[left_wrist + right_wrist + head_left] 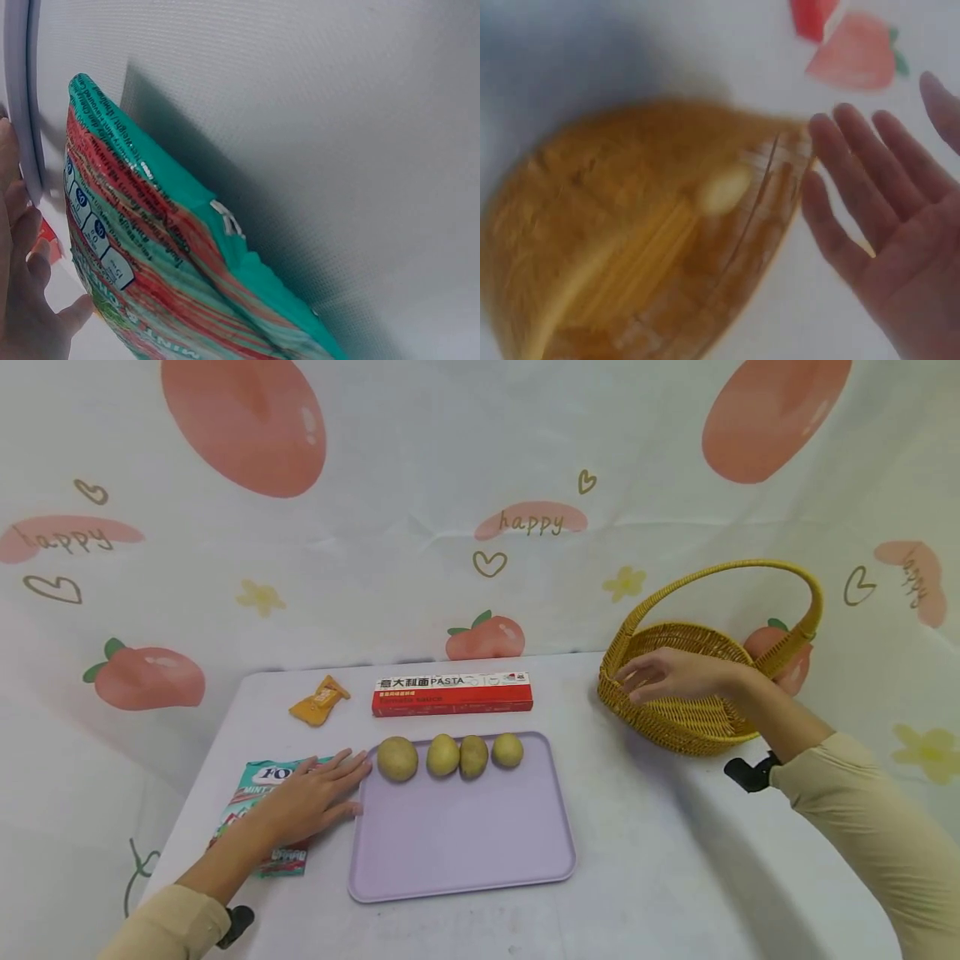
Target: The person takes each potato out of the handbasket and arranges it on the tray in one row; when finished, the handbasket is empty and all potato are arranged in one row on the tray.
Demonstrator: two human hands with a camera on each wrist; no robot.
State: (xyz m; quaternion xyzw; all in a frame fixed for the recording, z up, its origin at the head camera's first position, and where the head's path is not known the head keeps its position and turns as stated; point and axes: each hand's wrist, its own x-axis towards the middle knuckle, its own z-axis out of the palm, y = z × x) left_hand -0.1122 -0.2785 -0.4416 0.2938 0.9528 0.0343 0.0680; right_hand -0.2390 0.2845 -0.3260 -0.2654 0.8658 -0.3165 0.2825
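My left hand [311, 797] lies over a green and red mint candy bag [251, 793], fingers spread, fingertips at the left rim of a lilac tray [465, 843]. Along the tray's back edge sit several round yellow-brown pieces of produce that look like potatoes [397, 759]. Over the left side of a yellow wicker basket [697, 735] hovers my right hand [678, 675], its fingers loosely extended and holding nothing. In the right wrist view a blurred pale oval thing [724, 189] shows inside the basket; its kind is unclear.
Behind the tray lies a red and white pasta box [452, 695]. A small orange packet [320, 700] rests at the back left of the white table [630, 893]. The basket's tall handle [738, 564] arches above it, and a printed cloth hangs behind.
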